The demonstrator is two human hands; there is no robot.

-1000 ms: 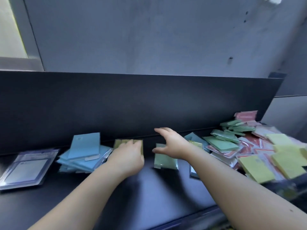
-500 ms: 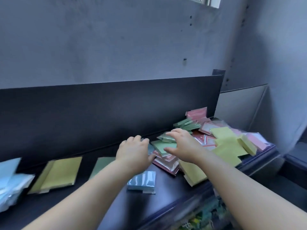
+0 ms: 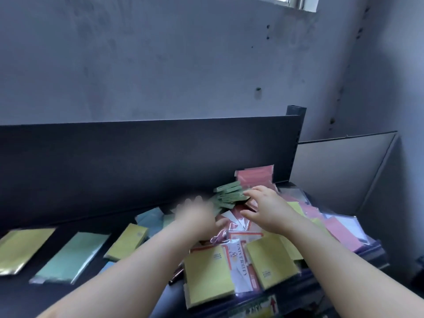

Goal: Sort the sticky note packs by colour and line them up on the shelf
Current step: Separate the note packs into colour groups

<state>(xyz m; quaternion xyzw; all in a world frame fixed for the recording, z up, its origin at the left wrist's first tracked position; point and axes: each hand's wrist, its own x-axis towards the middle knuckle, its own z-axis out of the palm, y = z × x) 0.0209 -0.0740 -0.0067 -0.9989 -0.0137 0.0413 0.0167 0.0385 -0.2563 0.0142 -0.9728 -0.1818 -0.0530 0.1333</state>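
Both hands reach over the mixed pile at the shelf's (image 3: 142, 292) right end: right hand (image 3: 263, 210) open by the green packs (image 3: 229, 196), left hand (image 3: 197, 214) too blurry to tell.

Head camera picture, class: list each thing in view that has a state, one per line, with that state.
Left hand: blurred, over the pile, grip unclear.
Right hand: open, fingertips at the green packs.
Stack of green packs: piled unevenly, unsorted.
Mixed pile of sticky note packs: jumbled, overlapping.
Yellow pack at far left: flat, set apart.
Green pack beside it: flat, set apart.
Shelf: partly covered.
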